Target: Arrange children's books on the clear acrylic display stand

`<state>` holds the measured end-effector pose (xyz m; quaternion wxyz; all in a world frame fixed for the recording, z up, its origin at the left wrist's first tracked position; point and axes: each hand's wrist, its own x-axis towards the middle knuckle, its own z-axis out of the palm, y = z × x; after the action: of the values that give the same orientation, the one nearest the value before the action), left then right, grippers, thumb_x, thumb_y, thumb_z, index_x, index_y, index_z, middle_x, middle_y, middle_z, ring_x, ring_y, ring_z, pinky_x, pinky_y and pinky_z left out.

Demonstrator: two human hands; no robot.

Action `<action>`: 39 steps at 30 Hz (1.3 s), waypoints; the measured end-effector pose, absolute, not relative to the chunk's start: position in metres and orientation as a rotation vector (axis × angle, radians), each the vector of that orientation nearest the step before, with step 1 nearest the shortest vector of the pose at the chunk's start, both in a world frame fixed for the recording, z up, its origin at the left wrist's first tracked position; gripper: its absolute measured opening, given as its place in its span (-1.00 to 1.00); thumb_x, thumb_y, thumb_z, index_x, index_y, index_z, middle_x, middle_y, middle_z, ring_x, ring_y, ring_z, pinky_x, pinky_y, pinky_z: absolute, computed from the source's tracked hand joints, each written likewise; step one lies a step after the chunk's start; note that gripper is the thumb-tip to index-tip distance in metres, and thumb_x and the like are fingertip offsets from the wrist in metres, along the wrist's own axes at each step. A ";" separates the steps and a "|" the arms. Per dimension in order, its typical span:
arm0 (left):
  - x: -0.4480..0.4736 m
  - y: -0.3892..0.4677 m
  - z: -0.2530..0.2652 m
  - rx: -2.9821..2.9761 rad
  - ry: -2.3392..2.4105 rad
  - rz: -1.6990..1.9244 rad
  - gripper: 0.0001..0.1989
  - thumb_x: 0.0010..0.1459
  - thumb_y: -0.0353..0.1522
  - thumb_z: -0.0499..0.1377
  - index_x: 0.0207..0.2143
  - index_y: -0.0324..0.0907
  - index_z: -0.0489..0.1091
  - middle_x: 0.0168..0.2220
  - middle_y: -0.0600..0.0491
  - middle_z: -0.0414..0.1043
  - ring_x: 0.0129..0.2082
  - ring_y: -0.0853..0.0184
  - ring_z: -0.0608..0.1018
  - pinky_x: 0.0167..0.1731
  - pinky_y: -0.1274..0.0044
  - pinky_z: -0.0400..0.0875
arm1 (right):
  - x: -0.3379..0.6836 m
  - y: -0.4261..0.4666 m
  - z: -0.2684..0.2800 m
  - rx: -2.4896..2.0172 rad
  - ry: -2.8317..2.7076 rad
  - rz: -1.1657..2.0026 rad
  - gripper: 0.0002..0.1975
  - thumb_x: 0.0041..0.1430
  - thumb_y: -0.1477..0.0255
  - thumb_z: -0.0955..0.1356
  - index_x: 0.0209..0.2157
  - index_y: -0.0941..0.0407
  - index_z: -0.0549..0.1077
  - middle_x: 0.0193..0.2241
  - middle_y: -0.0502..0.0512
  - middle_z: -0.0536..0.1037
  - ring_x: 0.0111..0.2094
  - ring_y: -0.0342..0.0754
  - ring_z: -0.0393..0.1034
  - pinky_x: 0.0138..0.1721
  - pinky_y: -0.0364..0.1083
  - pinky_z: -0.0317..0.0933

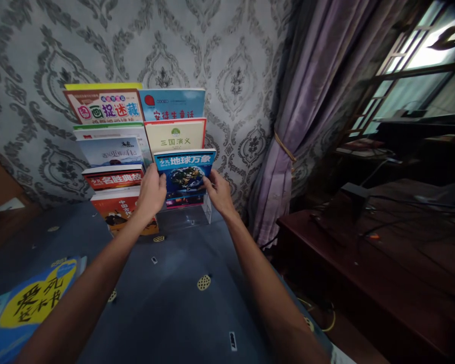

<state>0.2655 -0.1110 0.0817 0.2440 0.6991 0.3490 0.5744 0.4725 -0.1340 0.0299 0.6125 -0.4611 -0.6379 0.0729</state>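
Note:
A blue book with a globe on its cover (185,174) stands upright at the right column of a clear tiered book rack (208,210). My left hand (151,189) grips its left edge, and my right hand (217,189) holds its right edge, thumb on the cover. Behind it rise a cream book with a red border (176,134) and a light blue book (174,101). In the left column, beside my left hand, are an orange book (117,210), a red book (111,178), a bluish-white book (111,150) and a pink-framed picture book (104,107).
A blue and yellow book (38,303) lies at the left on the dark blue tablecloth (174,303), partly behind my left forearm. Patterned wallpaper backs the rack. A purple curtain (284,126) hangs to the right, by a dark red desk (364,253) with cables.

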 end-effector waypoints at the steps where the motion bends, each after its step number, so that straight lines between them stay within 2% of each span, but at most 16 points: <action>1: 0.266 -0.110 0.082 1.993 1.024 1.603 -0.86 0.12 -0.52 0.20 -0.35 -0.13 0.31 -0.30 -0.03 0.36 -0.07 0.03 0.48 0.01 0.24 0.38 | 0.473 -0.132 0.029 -1.079 -1.476 0.128 -0.70 0.34 0.19 0.21 -0.14 0.10 0.42 -0.24 0.18 0.53 -0.21 0.06 0.45 -0.11 0.08 0.42; 3: 0.267 -0.108 0.082 2.080 1.140 1.649 -0.82 0.10 -0.56 0.20 -0.34 -0.13 0.29 -0.35 -0.03 0.34 -0.10 -0.02 0.49 0.01 0.21 0.33 | 0.474 -0.128 0.027 -1.117 -1.492 0.033 -0.72 0.33 0.24 0.22 -0.13 0.12 0.43 -0.21 0.22 0.51 -0.17 0.08 0.43 -0.07 0.10 0.38; 7: 0.268 -0.105 0.078 2.057 1.223 1.638 -0.70 0.04 -0.58 0.26 -0.20 -0.16 0.30 -0.45 0.00 0.34 -0.11 -0.09 0.52 -0.04 0.25 0.32 | 0.478 -0.123 0.024 -1.197 -1.518 -0.082 -0.76 0.29 0.30 0.26 -0.14 0.13 0.45 -0.19 0.24 0.48 -0.15 0.09 0.41 -0.09 0.07 0.37; 12: 0.269 -0.099 0.070 2.081 1.241 1.583 -0.61 0.06 -0.55 0.25 -0.03 -0.29 0.31 -0.45 -0.06 0.42 -0.16 -0.07 0.56 -0.10 0.31 0.33 | 0.480 -0.121 0.022 -1.260 -1.472 -0.097 -0.80 0.25 0.35 0.29 -0.15 0.12 0.46 -0.22 0.20 0.52 -0.24 0.06 0.41 -0.14 0.04 0.35; 19: 0.266 -0.091 0.069 2.223 1.301 1.396 -0.39 0.08 -0.51 0.22 0.20 -0.43 0.20 -0.43 -0.11 0.43 -0.15 -0.13 0.54 -0.09 0.22 0.34 | 0.483 -0.119 0.018 -1.362 -1.456 -0.074 -0.77 0.19 0.41 0.30 -0.12 0.13 0.47 -0.32 0.17 0.58 -0.27 0.08 0.46 -0.15 0.05 0.30; 21: 0.268 -0.090 0.069 2.180 1.310 1.432 -0.40 0.07 -0.53 0.23 0.18 -0.41 0.23 -0.43 -0.12 0.43 -0.14 -0.12 0.55 -0.08 0.23 0.33 | 0.483 -0.118 0.017 -1.386 -1.470 -0.073 -0.76 0.20 0.40 0.30 -0.11 0.13 0.49 -0.31 0.19 0.60 -0.26 0.10 0.47 -0.15 0.06 0.29; 26: 0.272 -0.087 0.069 2.082 1.233 1.558 -0.47 0.02 -0.61 0.24 0.08 -0.41 0.29 -0.47 -0.09 0.42 -0.14 -0.11 0.56 -0.08 0.26 0.32 | 0.478 -0.120 0.020 -1.533 -1.519 -0.095 -0.82 0.24 0.41 0.30 -0.26 0.13 0.54 -0.37 0.24 0.60 -0.25 0.20 0.49 -0.16 0.08 0.29; 28: 0.273 -0.090 0.074 2.093 1.263 1.534 -0.49 0.01 -0.62 0.24 0.06 -0.42 0.30 -0.47 -0.09 0.42 -0.15 -0.12 0.56 -0.07 0.27 0.33 | 0.475 -0.123 0.023 -1.593 -1.527 -0.093 -0.81 0.25 0.43 0.29 -0.24 0.13 0.55 -0.37 0.25 0.61 -0.25 0.21 0.50 -0.16 0.07 0.29; 30: 0.274 -0.098 0.082 2.178 1.413 1.414 -0.52 0.05 -0.61 0.21 0.06 -0.44 0.29 -0.43 -0.14 0.45 -0.15 -0.11 0.57 -0.09 0.27 0.36 | 0.471 -0.127 0.027 -1.643 -1.537 -0.091 -0.79 0.26 0.44 0.29 -0.19 0.15 0.55 -0.33 0.26 0.62 -0.23 0.20 0.51 -0.16 0.05 0.29; 35: 0.279 -0.121 0.103 2.430 1.848 0.897 -0.55 0.20 -0.57 0.05 0.14 -0.55 0.17 -0.21 -0.41 0.51 -0.16 -0.09 0.61 -0.16 0.25 0.46 | 0.466 -0.137 0.039 -1.761 -1.561 -0.058 -0.72 0.29 0.46 0.27 -0.08 0.16 0.56 -0.20 0.24 0.66 -0.12 0.16 0.54 -0.12 -0.02 0.29; 39: 0.282 -0.126 0.111 2.433 1.922 0.805 -0.55 0.21 -0.58 0.04 0.15 -0.51 0.16 -0.15 -0.40 0.53 -0.12 -0.02 0.62 -0.11 0.31 0.48 | 0.463 -0.143 0.045 -1.831 -1.553 -0.017 -0.69 0.30 0.45 0.27 -0.01 0.15 0.55 -0.11 0.22 0.66 -0.05 0.16 0.54 -0.08 -0.03 0.30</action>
<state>0.2818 -0.1259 0.1109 -0.0308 0.7591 0.5998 0.2512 0.4631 -0.1431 0.0452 0.3618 -0.7108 -0.6031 -0.0066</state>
